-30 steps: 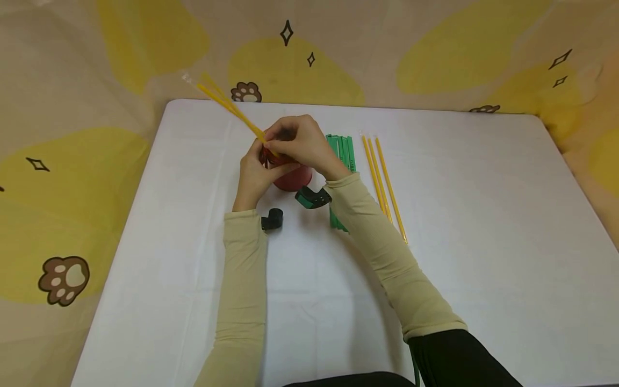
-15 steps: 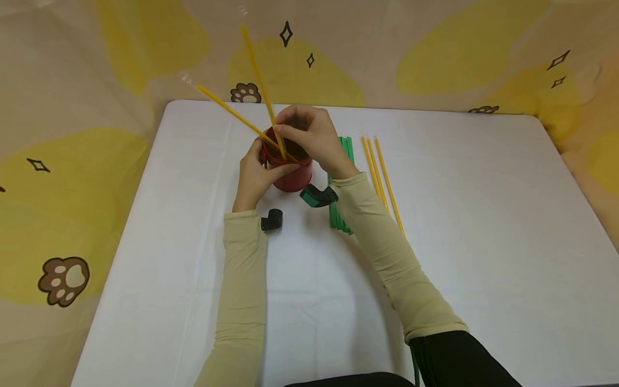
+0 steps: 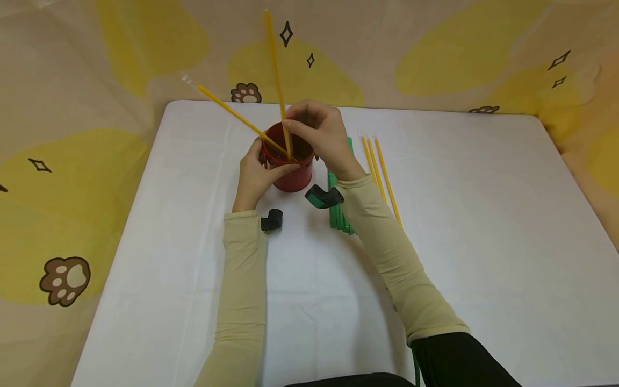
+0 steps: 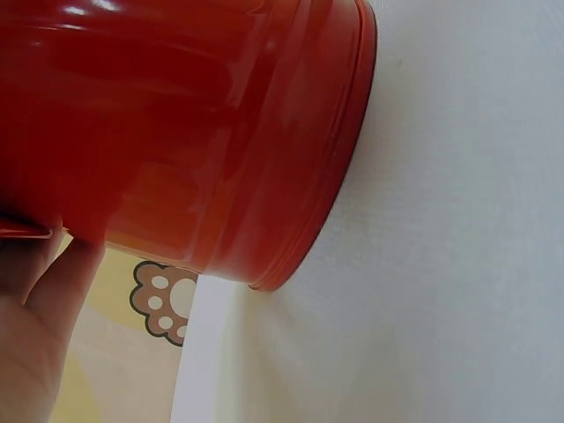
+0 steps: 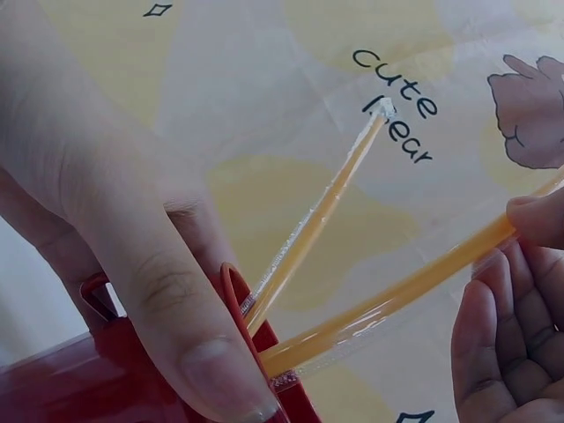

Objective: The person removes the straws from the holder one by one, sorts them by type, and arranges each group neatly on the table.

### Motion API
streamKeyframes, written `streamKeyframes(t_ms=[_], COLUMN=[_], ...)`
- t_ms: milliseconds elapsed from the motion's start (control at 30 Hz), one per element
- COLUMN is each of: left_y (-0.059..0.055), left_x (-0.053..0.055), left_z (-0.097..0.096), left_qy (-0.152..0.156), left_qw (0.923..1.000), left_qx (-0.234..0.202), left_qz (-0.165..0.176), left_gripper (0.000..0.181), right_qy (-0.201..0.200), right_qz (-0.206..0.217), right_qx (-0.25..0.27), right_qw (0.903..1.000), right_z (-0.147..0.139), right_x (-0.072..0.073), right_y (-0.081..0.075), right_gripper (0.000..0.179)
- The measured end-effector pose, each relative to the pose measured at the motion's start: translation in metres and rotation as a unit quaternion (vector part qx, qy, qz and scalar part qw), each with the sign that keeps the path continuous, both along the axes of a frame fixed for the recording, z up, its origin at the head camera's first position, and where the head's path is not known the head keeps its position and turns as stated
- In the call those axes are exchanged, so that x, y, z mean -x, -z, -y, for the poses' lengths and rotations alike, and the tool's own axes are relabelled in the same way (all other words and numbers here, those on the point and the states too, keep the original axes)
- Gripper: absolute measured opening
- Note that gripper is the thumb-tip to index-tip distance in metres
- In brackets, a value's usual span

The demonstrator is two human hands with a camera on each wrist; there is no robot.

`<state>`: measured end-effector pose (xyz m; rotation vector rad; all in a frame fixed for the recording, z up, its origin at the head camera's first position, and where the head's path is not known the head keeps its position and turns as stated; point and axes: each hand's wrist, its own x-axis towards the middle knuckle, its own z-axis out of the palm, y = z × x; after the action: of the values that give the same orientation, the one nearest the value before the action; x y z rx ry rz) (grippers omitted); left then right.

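A red metal bucket [image 3: 295,180] stands on the white table, its mouth tilted toward the head view. My left hand [image 3: 256,172] grips its left side, thumb over the near rim; in the left wrist view, fingers [image 4: 66,291] touch the bucket's wall [image 4: 159,115]. Between thumb and fingers my right hand [image 3: 321,134] pinches a yellow straw [image 3: 277,64] in clear wrapping, nearly upright with its lower end inside the bucket. A second wrapped yellow straw [image 3: 232,112] leans out over the left rim. The right wrist view shows both straws' lower ends at the rim.
Green-wrapped sticks [image 3: 339,220] lie right of the bucket, partly under my right forearm. Beside them lie three yellow straws [image 3: 382,164], partly covered by the sleeve. Small black cameras [image 3: 324,196] sit at both wrists. A patterned cloth [image 3: 435,59] rises behind the table.
My right hand has shifted right and slightly away, swinging one straw from beside the leaning straw to nearly upright. The left hand and bucket stay in place.
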<state>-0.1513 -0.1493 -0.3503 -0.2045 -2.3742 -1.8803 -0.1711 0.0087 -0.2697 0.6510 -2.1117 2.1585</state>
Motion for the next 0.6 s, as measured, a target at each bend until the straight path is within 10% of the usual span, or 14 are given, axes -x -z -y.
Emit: streamKeyframes(t_ms=[600], left_y=[0.001], left_x=[0.000], left_z=[0.001], left_qy=[0.000], left_qw=[1.0000], left_qx=[-0.006], left_qz=[0.005], left_gripper=[0.074], right_qy=[0.040], right_qz=[-0.015], right_qx=[0.121], right_qw=[0.9917], right_z=[-0.009], right_x=[-0.007], right_y=[-0.013], right_gripper=[0.012])
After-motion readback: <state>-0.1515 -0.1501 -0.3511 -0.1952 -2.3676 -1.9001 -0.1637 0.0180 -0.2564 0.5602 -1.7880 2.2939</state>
